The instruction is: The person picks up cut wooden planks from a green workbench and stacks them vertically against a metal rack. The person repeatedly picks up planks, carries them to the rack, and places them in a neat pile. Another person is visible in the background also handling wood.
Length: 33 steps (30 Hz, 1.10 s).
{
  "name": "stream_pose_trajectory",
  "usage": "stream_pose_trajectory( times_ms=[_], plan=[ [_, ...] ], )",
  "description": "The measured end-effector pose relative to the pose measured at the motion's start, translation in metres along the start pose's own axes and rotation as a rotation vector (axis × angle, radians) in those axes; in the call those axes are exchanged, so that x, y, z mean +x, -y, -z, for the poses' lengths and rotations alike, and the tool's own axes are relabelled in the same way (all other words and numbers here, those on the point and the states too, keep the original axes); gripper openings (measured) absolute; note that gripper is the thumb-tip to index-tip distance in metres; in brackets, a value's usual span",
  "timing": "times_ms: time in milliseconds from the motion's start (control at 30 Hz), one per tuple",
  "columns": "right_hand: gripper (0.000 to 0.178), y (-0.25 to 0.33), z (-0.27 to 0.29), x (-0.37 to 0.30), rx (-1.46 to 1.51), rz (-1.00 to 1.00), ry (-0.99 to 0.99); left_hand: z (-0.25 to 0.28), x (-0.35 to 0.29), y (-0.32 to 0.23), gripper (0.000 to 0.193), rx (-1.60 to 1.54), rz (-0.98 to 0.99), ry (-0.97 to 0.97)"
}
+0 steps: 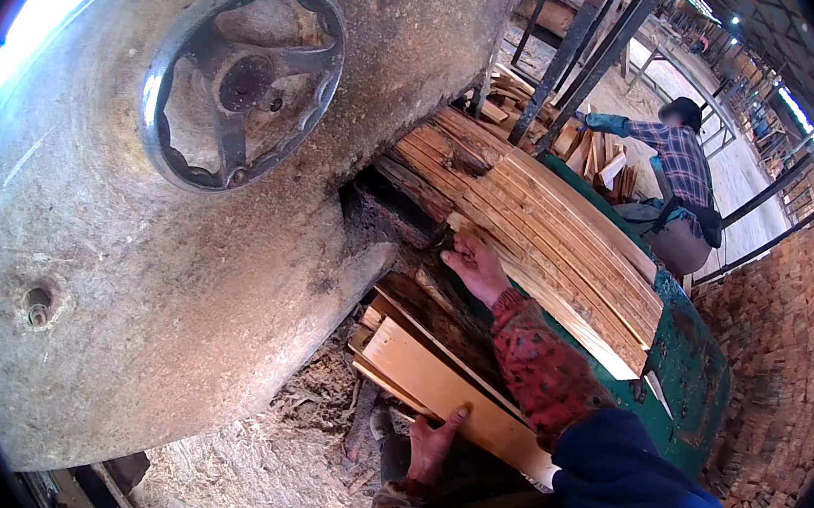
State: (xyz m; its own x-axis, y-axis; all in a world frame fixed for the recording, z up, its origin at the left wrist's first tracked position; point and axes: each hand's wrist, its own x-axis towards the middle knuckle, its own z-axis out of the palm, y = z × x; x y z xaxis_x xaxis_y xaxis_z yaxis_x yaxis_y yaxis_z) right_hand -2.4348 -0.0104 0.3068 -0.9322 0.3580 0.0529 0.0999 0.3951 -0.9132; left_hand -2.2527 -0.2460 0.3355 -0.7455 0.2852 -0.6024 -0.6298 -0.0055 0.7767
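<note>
My left hand (432, 444) is closed around the edge of a smooth, pale wooden board (459, 386), its thumb lying on the board's face. Other narrow boards lie against this one, low in front of me. My right hand (477, 265) has its fingers curled beside the end of a light plank (554, 303). That plank is the nearest of a row of long sawn planks (540, 212) lying side by side on a green metal table (697, 363). Whatever the right fingers grip, if anything, is hidden.
A large dusty machine housing with a metal handwheel (244, 85) fills the left. Sawdust (242, 476) covers the floor below it. At the right, a person in a plaid shirt (678, 164) bends by loose wood pieces (603, 152). Stacked wood (788, 345) stands behind the table.
</note>
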Motion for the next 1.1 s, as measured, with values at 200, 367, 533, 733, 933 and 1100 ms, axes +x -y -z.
stream_pose_trajectory(
  times_ms=[200,367,533,733,933,1100],
  plan=[
    [0.039,0.023,-0.027,0.017,-0.013,-0.059,-0.115,0.003,0.007,0.018,0.063,0.007,0.029,-0.018],
    [0.041,0.008,-0.025,0.016,0.048,-0.100,-0.200,0.003,-0.002,-0.007,0.061,0.003,0.038,0.047],
    [0.042,0.009,-0.017,0.011,-0.069,-0.138,-0.211,0.003,-0.002,-0.008,0.058,0.000,0.082,0.030],
    [0.039,0.023,-0.003,0.008,-0.471,0.110,-0.168,0.001,-0.005,-0.011,0.059,-0.032,0.088,0.022],
    [0.040,0.030,0.025,-0.005,-0.705,0.017,0.070,0.001,0.001,0.010,0.062,-0.011,0.033,0.001],
    [0.034,0.021,0.090,-0.071,-0.391,-0.046,0.069,-0.004,-0.008,-0.006,0.061,-0.009,0.032,-0.009]
  ],
)
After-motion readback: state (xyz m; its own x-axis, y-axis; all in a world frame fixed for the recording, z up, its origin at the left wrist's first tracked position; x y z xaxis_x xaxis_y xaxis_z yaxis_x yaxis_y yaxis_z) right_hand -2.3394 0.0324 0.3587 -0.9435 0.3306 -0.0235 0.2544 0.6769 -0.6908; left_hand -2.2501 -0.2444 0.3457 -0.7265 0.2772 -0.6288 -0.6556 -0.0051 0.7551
